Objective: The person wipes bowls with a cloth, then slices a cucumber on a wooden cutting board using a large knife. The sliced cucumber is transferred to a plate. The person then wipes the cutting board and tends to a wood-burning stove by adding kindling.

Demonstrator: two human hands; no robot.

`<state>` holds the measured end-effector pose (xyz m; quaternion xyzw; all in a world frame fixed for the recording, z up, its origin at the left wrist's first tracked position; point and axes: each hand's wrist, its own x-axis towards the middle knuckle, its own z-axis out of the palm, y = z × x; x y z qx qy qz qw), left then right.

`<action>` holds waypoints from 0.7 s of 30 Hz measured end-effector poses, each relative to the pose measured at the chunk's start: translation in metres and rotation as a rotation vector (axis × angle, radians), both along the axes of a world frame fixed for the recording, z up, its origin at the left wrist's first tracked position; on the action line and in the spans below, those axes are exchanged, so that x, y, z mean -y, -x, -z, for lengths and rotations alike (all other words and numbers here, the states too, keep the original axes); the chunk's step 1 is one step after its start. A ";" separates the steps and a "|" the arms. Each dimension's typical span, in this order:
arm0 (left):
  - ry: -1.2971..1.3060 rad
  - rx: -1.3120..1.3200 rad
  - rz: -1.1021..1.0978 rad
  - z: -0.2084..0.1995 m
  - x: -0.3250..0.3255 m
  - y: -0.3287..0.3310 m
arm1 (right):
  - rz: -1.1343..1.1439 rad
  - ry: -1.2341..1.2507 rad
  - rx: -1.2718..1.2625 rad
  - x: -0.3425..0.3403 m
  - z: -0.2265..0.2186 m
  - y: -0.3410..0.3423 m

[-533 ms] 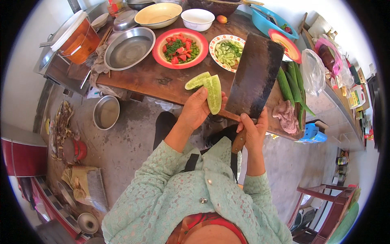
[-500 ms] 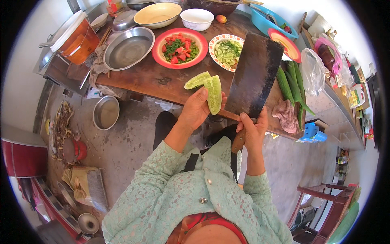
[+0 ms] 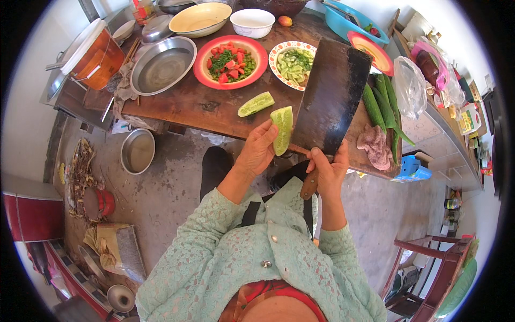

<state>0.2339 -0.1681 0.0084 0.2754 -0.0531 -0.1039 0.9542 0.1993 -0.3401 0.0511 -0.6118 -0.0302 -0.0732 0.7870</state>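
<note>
My left hand [image 3: 258,149] pinches a piece of halved cucumber [image 3: 281,130], its pale seeded face showing, just off the table's near edge. Wrapped round the wooden handle of a broad dark cleaver [image 3: 331,96] is my right hand [image 3: 328,169], holding the blade up over the table's edge. A second cucumber half [image 3: 256,104] lies cut face up on the wooden table [image 3: 179,110]. Behind the blade, partly hidden, a patterned plate [image 3: 274,60] carries sliced cucumber with chopped greens. Whole cucumbers [image 3: 379,107] lie to the right of the cleaver, beside a crumpled pinkish cloth [image 3: 375,145].
A red-rimmed plate [image 3: 261,70] holds red pieces and chopped greens. Nearby stand a metal basin [image 3: 185,64], a cream bowl [image 3: 201,20], a white bowl [image 3: 252,22] and a blue basin [image 3: 338,24]. An orange bucket [image 3: 99,61] is at left; a steel bowl [image 3: 138,150] sits below.
My left hand and its cucumber piece have moved slightly apart from the half on the table, which they overlapped before. The cleaver stays raised in my right hand; the whole view has shifted a little.
</note>
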 end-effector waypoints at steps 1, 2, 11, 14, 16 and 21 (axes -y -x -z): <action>-0.026 0.006 -0.023 -0.001 0.000 0.000 | 0.017 -0.008 -0.003 0.000 0.000 0.000; -0.042 0.046 -0.011 0.000 -0.002 -0.001 | 0.034 -0.016 -0.007 0.000 0.000 0.001; -0.338 0.263 -0.116 -0.006 -0.010 0.001 | 0.048 -0.064 0.061 0.007 0.000 0.006; -0.415 0.333 -0.145 -0.006 -0.010 -0.001 | 0.046 -0.072 0.066 0.009 0.000 0.006; -0.491 0.371 -0.175 -0.001 -0.009 -0.004 | 0.062 -0.069 0.061 0.011 0.001 0.008; -0.812 0.540 -0.268 0.006 -0.009 -0.016 | 0.096 -0.067 0.044 0.021 0.006 0.010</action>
